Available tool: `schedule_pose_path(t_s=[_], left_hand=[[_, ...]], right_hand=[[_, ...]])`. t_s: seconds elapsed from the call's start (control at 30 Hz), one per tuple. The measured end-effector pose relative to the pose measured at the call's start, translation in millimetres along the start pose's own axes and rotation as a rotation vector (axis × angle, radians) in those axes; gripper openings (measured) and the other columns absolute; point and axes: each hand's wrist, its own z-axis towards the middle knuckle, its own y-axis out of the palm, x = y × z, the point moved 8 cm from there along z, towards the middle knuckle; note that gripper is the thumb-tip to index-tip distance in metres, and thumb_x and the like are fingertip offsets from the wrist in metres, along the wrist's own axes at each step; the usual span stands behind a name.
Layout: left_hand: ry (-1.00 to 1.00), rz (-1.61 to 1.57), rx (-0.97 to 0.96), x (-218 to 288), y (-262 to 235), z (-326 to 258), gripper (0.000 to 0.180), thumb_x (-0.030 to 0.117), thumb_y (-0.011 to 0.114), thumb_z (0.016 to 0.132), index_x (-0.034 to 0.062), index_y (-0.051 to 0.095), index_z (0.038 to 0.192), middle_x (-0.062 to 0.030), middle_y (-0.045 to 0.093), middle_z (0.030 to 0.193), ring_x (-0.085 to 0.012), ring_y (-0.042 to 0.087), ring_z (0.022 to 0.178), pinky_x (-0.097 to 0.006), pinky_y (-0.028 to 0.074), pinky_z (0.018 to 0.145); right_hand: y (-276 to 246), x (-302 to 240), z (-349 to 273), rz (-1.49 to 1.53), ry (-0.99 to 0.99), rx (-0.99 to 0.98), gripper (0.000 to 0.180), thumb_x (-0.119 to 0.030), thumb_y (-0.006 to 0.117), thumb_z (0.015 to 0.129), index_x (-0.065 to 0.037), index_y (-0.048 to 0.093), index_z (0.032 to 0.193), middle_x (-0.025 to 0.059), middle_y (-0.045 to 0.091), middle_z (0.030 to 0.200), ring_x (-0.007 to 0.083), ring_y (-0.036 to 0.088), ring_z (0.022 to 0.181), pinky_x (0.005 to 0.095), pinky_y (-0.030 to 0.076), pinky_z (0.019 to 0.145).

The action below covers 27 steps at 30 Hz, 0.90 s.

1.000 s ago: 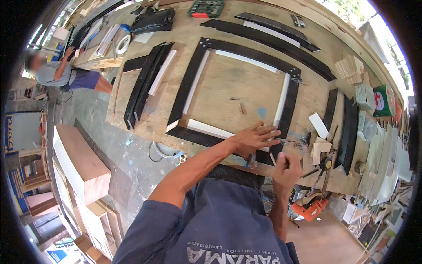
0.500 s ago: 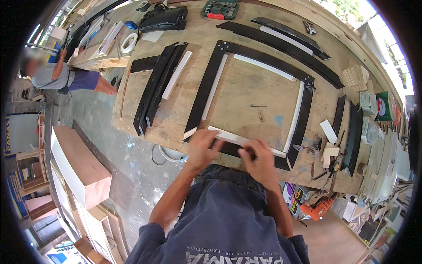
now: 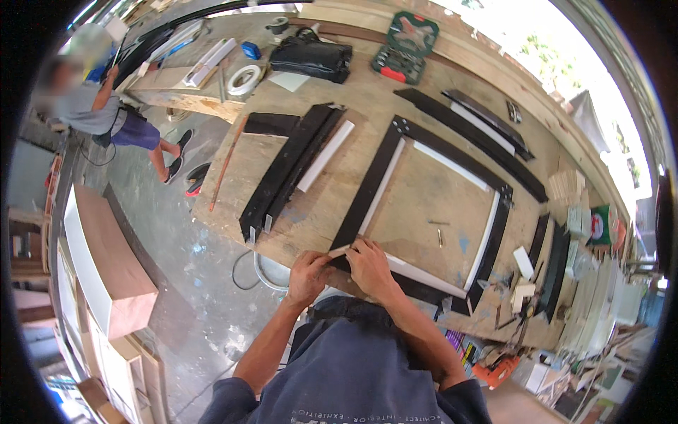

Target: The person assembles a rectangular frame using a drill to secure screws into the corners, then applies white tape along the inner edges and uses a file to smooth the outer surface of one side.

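Observation:
A black rectangular frame with white inner strips lies flat on the wooden workbench. Both hands meet at its near-left corner. My left hand pinches the end of the white strip at the bench's front edge. My right hand presses down on the same corner, fingers spread over the black bar and the strip. Two small screws or nails lie inside the frame on the bare wood.
A bundle of black and white bars lies left of the frame, more bars behind it. A green tool case, black bag and tape roll sit at the back. Another person stands far left. Wood blocks and boxes crowd the right.
Both hands have shifted left along the frame's near bar, from its right part a second ago to its near-left corner now. The view has swung with them.

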Motion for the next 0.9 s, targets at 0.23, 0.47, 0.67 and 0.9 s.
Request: schedule_pose_path(t_s=[0.23,0.47,0.67,0.9], left_hand=[[0.137,0.007,0.016,3.9,0.9,2.2,0.034,0.009,0.078,0.076,0.0068,0.073,0.110,-0.0130,0.068,0.099,-0.0339,0.066,0.092,-0.044,0.054,0.080],[0.237,0.044,-0.010,2.5,7.6,-3.8,0.044,0.010,0.077,0.076,0.0086,0.071,0.119,-0.0101,0.065,0.107,-0.0318,0.065,0.097,-0.044,0.054,0.084],[0.256,0.088,0.013,8.8,2.3,-6.6,0.047,0.021,0.082,0.076,0.0096,0.070,0.121,-0.0084,0.065,0.108,-0.0306,0.065,0.098,-0.042,0.051,0.086],[0.072,0.100,0.004,7.3,13.4,-0.9,0.053,0.033,0.082,0.075,0.0206,0.069,0.125,-0.0040,0.064,0.103,-0.0259,0.063,0.099,-0.042,0.047,0.085]], right_hand=[[-3.4,-5.3,22.7,-0.153,-0.098,-0.122,0.014,-0.011,0.059,0.087,-0.001,0.068,0.088,0.0174,0.065,0.095,0.0360,0.063,0.102,0.0465,0.049,0.093],[5.4,-30.8,25.7,-0.576,-0.412,-0.199,0.016,-0.014,0.059,0.085,0.000,0.066,0.089,0.0142,0.064,0.091,0.0297,0.061,0.095,0.0419,0.049,0.089],[11.0,-30.4,20.8,-0.666,-0.491,-0.195,0.014,-0.015,0.059,0.085,-0.002,0.063,0.091,0.0130,0.062,0.090,0.0279,0.059,0.093,0.0409,0.046,0.085],[10.2,-20.1,16.3,-0.513,-0.525,-0.216,0.019,-0.015,0.057,0.084,0.000,0.059,0.095,0.0177,0.060,0.092,0.0321,0.058,0.091,0.0429,0.046,0.087]])
